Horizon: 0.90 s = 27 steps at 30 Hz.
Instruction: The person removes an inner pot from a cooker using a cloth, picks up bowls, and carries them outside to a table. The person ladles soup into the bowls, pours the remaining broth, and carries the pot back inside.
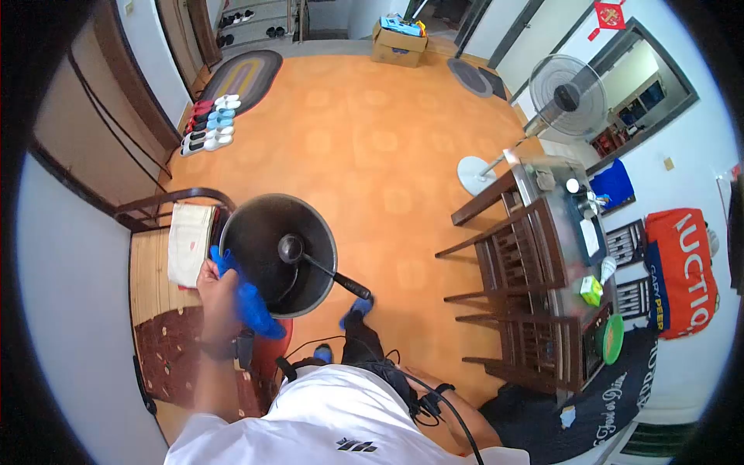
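Note:
My left hand (219, 285) is closed around a bright blue cloth (256, 310); its upper end sticks out above my fist and the rest hangs down. The hand is at the left rim of a large, deep, dark pot (310, 221). Inside that pot lies a ladle (291, 248), its black handle reaching over the right rim. My right hand (415, 380) is low at my hip, beside black cables, and its fingers are too hidden to judge. A folded white towel (191, 246) lies just left of the pot.
A wooden bench (151, 267) stands on the left, with a red seat edge (275, 341) under the pot. Wooden chairs (519, 256) and a cluttered table (554, 182) line the right. A standing fan (566, 97), shoes (209, 128) and a cardboard box (397, 48) are farther off.

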### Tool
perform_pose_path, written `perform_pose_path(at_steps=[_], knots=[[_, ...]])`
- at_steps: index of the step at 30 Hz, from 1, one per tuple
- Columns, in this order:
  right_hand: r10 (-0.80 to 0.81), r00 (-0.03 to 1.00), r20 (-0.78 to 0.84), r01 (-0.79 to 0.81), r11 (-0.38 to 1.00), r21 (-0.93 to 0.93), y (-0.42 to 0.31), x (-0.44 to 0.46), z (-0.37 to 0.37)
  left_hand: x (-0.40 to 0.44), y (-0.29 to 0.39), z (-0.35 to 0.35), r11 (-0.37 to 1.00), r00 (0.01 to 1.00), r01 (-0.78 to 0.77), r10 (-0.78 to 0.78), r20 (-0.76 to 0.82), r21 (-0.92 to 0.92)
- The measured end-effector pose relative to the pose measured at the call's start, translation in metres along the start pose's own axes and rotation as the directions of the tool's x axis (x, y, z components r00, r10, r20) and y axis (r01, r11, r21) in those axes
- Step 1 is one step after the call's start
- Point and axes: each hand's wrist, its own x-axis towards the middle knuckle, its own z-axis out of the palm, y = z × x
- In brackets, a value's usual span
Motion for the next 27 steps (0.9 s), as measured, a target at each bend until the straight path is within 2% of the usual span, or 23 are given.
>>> perform_pose_path(at_steps=[1, 2, 4, 6, 9, 11, 12, 15, 16, 18, 20, 22, 24, 27], knots=[[-0.044, 0.999, 0.015, 0.043, 0.999, 0.028, 0.009, 0.030, -0.019, 0.020, -0.001, 0.020, 1.000, 1.000, -0.002, 0.002, -0.002, -0.019], [-0.067, 0.997, -0.042, 0.068, 0.998, 0.013, -0.013, 0.039, -0.042, 0.040, -0.004, 0.038, 0.998, 1.000, -0.004, 0.003, -0.010, -0.060], [-0.121, 0.981, -0.152, 0.120, 0.993, -0.017, -0.093, 0.030, -0.092, 0.078, -0.004, 0.069, 0.999, 0.999, 0.027, -0.026, -0.046, 0.026], [0.011, 0.997, -0.078, -0.014, 0.999, -0.035, -0.189, 0.007, -0.159, 0.112, 0.001, 0.106, 0.997, 0.997, 0.035, -0.030, -0.076, 0.065], [-0.027, 0.999, -0.025, 0.019, 0.959, -0.283, -0.214, 0.052, -0.243, 0.170, -0.004, 0.140, 0.995, 0.993, 0.011, 0.001, -0.118, 0.100], [-0.139, 0.987, 0.086, 0.159, 0.939, -0.306, -0.192, 0.107, -0.283, 0.201, 0.003, 0.170, 0.994, 0.991, -0.009, 0.023, -0.134, 0.106], [-0.185, 0.982, 0.032, 0.188, 0.975, -0.120, -0.181, 0.131, -0.295, 0.223, 0.000, 0.178, 0.992, 0.990, -0.029, 0.046, -0.135, 0.125], [-0.220, 0.973, 0.065, 0.210, 0.968, 0.136, -0.199, 0.126, -0.345, 0.256, -0.013, 0.218, 0.973, 0.984, -0.011, 0.052, -0.172, 0.232], [-0.090, 0.993, 0.078, 0.080, 0.988, 0.130, -0.198, 0.150, -0.360, 0.289, -0.033, 0.214, 0.971, 0.989, -0.020, 0.055, -0.138, 0.237], [-0.065, 0.990, 0.126, 0.030, 0.965, 0.261, -0.188, 0.201, -0.386, 0.355, -0.063, 0.225, 0.968, 0.994, -0.010, 0.037, -0.104, 0.250], [0.007, 0.989, 0.148, -0.035, 0.982, 0.187, -0.250, 0.181, -0.424, 0.401, -0.074, 0.268, 0.961, 0.998, 0.016, 0.001, -0.064, 0.275], [-0.063, 0.997, 0.053, 0.056, 0.990, 0.128, -0.233, 0.216, -0.452, 0.439, -0.075, 0.331, 0.971, 0.999, 0.042, -0.043, 0.001, 0.235], [-0.132, 0.991, -0.033, 0.133, 0.991, 0.022, -0.262, 0.225, -0.495, 0.482, -0.074, 0.395, 0.966, 0.994, 0.070, -0.090, 0.068, 0.247], [-0.153, 0.981, -0.116, 0.143, 0.985, -0.096, -0.375, 0.189, -0.567, 0.540, -0.046, 0.506, 0.966, 0.981, 0.095, -0.132, 0.144, 0.240]])
